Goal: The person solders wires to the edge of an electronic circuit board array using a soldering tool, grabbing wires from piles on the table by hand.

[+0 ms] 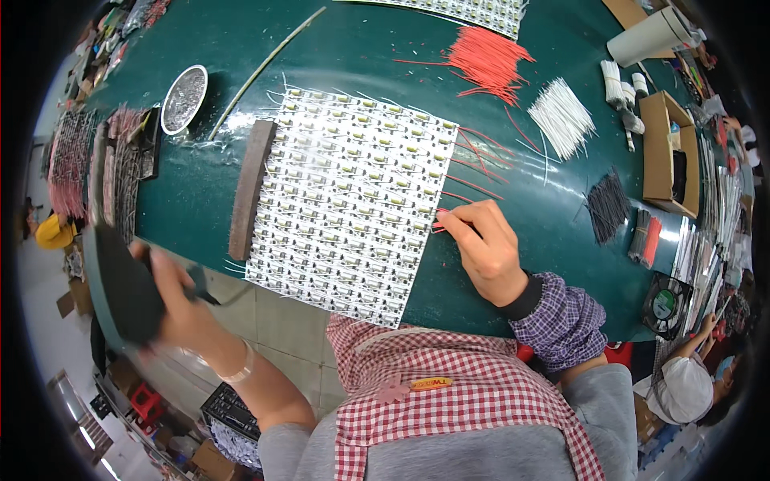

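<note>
A white panel of LED strips (353, 192) lies on the dark green table (361, 56), with a brown wooden bar (250, 186) along its left edge. My right hand (485, 248) rests at the panel's right edge, pinching a thin red wire (439, 228) against it. More red wires (473, 164) stick out from that edge. My left hand (172, 309) is off the table's near left corner, blurred, gripping a dark tool handle (200, 289) beside a black pad (124, 289).
Piles of red wires (489, 60), white wires (561, 116) and black wires (608, 207) lie to the right. A metal bowl (184, 98) stands at the left, a cardboard box (670, 152) and a small fan (664, 305) at the right. Another person (690, 385) sits at lower right.
</note>
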Motion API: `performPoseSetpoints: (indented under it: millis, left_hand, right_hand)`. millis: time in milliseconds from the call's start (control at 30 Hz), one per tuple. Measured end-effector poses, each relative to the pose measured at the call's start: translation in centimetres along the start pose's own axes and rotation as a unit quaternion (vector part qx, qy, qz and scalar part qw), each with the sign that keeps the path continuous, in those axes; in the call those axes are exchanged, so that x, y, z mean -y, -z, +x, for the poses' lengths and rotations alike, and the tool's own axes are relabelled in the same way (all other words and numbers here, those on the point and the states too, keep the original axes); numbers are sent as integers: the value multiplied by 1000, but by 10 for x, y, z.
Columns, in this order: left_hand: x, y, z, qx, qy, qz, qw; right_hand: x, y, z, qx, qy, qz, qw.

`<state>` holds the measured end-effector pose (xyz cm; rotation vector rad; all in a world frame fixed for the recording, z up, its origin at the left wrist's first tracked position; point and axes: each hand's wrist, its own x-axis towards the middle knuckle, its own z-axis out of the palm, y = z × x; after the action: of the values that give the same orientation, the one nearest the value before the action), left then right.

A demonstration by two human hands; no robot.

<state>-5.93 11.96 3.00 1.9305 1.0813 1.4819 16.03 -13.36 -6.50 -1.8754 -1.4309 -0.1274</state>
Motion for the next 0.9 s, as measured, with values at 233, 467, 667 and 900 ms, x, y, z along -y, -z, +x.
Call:
performPoseSetpoints:
  millis: [233, 467, 667, 900]
  left_hand:
    - [13, -12, -25, 56, 180, -58, 980]
    - [-31, 13, -130, 309, 206, -138, 918]
    - [-48, 29, -144, 420, 191, 31, 887]
    - [-43, 24, -155, 391, 209, -32, 896]
  right_hand:
    - [5, -6, -7, -7, -24, 25, 999]
    - [4, -6, -9, -5, -21, 23, 999]
    - [7, -9, -12, 2, -26, 34, 999]
    - [6, -12, -13, 10, -9, 4, 1000]
